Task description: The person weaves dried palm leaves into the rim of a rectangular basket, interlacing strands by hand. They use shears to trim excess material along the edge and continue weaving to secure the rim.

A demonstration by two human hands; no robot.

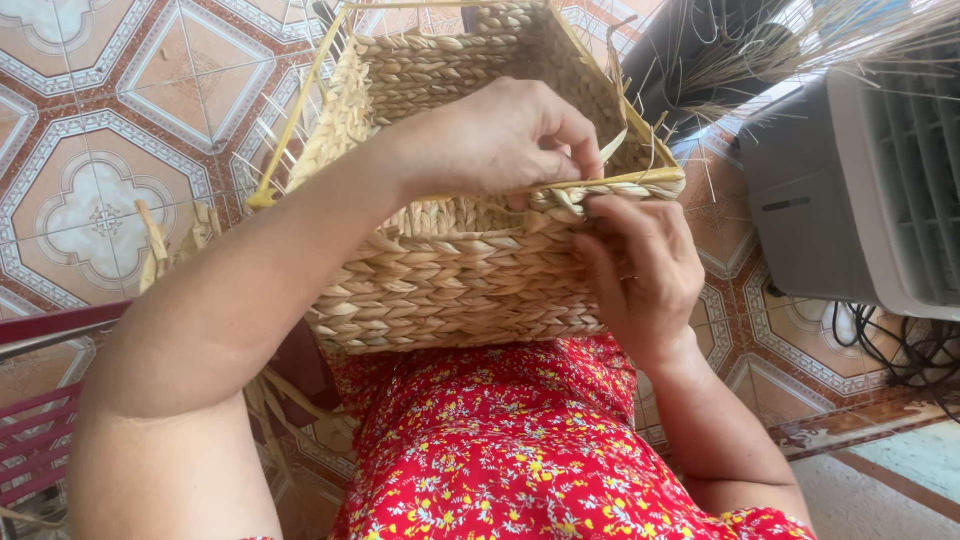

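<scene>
The basket (450, 280) rests on the lap, against a red flowered dress (520, 460), tipped so its open mouth faces away. The left hand (500, 140) reaches over the near rim, fingertips pressed together pinching a flat strand (610, 182) at the braided edge. The right hand (640, 270) cups the outer wall just below, thumb and fingers pressing the braid (610, 195). In my judgement, if the pinch loosens the strand could spring back and slacken the braid; a hard tug might split the dry fibre, and the basket could roll off the lap, since only the hands steady it. Loose stalks (160, 240) lie beside the knee. Beyond is a patterned tile floor (120, 110), a grey fan unit (850, 190) at right with cables (900, 345) under it, and a sheaf of straw (800, 45) above it.
</scene>
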